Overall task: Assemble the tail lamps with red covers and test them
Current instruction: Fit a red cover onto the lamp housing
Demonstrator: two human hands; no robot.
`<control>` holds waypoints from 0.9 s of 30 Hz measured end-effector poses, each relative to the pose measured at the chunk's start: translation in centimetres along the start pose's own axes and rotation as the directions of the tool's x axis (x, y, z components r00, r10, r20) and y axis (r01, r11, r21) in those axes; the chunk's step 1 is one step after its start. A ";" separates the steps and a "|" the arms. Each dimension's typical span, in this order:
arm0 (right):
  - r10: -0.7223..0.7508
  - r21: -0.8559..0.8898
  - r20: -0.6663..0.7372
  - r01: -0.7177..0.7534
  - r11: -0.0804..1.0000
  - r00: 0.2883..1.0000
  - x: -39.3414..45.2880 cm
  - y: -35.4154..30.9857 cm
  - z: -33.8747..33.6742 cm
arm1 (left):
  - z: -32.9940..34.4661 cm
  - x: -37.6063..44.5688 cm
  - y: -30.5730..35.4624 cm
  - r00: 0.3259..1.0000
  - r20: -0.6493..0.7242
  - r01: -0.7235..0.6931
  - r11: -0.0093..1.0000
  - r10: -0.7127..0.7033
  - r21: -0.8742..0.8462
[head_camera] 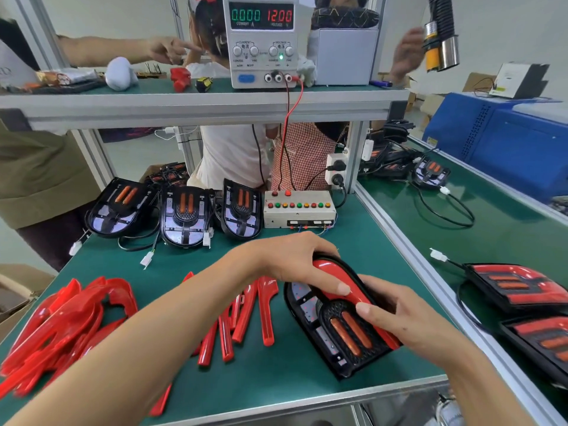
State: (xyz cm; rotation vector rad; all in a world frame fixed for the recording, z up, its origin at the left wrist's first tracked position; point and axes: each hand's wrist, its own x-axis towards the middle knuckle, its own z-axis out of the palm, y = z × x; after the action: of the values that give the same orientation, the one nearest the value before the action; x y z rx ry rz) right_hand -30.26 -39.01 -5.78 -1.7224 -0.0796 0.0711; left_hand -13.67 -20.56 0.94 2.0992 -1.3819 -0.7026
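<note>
I have the tail lamp (335,327) near the front edge of the bench (276,373), right of centre, with my left hand (295,265) on its far end and my right hand (399,315) on its right side, both touching the cover (341,281) that lies along the lamp's right edge. Left of the lamp lie loose cover strips (246,312), and further left a heap of covers (67,321). Behind, three lamps (184,210) stand in a row, the switch box (298,209) just to their right. On the shelf (196,101) above sits the power supply (261,41). On the neighbouring bench to my right lie two covered lamps (516,287).
</note>
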 end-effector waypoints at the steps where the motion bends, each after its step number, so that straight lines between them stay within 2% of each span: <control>1: 0.004 -0.002 -0.001 -0.004 1.000 1.000 0.0 -0.1 -0.1 | 0.0 0.2 0.0 1.000 0.006 -0.004 1.000 0.004 -0.021; 4: 0.005 -0.011 -0.087 -0.006 1.000 0.996 0.3 0.3 0.0 | 0.4 0.5 -0.5 1.000 -0.016 -0.005 0.995 0.003 -0.095; 7: 0.052 0.095 -0.232 -0.030 0.995 0.971 0.7 1.4 0.1 | 0.9 0.8 -1.2 0.998 -0.051 0.020 0.974 -0.032 -0.225; 11: 0.051 0.329 -0.216 0.023 0.944 0.975 -0.2 2.5 -0.6 | 1.3 0.7 -2.1 0.996 -0.066 0.033 0.921 -0.063 -0.388; 13: 0.015 0.378 -0.220 0.071 0.923 0.975 -0.7 2.9 -0.7 | 1.4 0.5 -2.6 0.995 -0.081 0.024 0.900 -0.066 -0.435; 16: -0.030 0.267 -0.325 0.122 0.956 0.945 -0.9 3.7 0.0 | 1.4 0.3 -3.2 0.989 -0.123 0.016 0.879 -0.085 -0.476; 20: -0.070 0.021 -0.516 0.094 0.995 0.854 -1.0 4.2 1.3 | 1.4 0.3 -3.7 0.982 -0.156 0.019 0.868 -0.110 -0.496; 27: -0.070 -0.050 -0.597 0.050 0.997 0.799 -0.8 4.5 2.1 | 1.8 0.5 -3.9 0.977 -0.180 0.009 0.871 -0.111 -0.491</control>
State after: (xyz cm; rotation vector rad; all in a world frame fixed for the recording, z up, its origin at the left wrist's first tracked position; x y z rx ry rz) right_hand -31.23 -37.71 -10.55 -1.6999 0.3390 -0.5310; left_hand -12.15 -19.93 -3.11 1.7542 -0.9103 -0.7472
